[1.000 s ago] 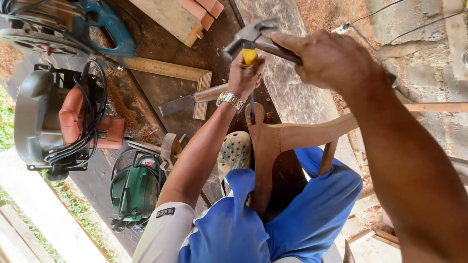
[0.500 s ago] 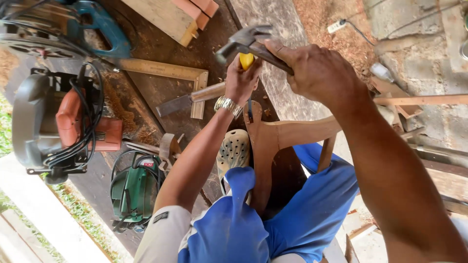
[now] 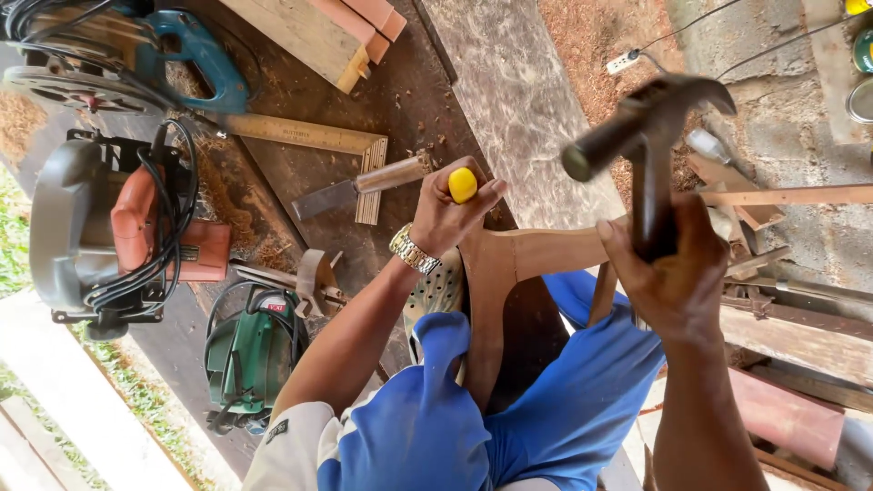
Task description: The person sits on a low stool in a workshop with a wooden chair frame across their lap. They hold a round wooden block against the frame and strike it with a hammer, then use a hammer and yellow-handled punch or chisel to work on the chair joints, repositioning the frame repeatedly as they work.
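My left hand (image 3: 446, 214), with a metal watch (image 3: 414, 250) on its wrist, is closed around a chisel whose yellow handle end (image 3: 462, 185) sticks out above the fist. The chisel's blade is hidden behind a curved brown wooden piece (image 3: 509, 264) that rests against my blue-trousered knees (image 3: 546, 409). My right hand (image 3: 677, 273) grips the shaft of a dark claw hammer (image 3: 650, 127). The hammer is raised to the right of the chisel, its head well apart from the yellow end.
On the sawdust-covered workbench lie an orange and grey circular saw (image 3: 118, 227), a green power tool (image 3: 250, 355), a teal power tool (image 3: 191, 55), a try square (image 3: 309, 136), a wooden-handled chisel (image 3: 364, 182) and timber blocks (image 3: 318, 32). Scrap boards (image 3: 782, 195) lie at the right.
My right hand has swung the hammer up and to the right, away from the chisel's yellow end, which it was at before. My left hand stays on the chisel.
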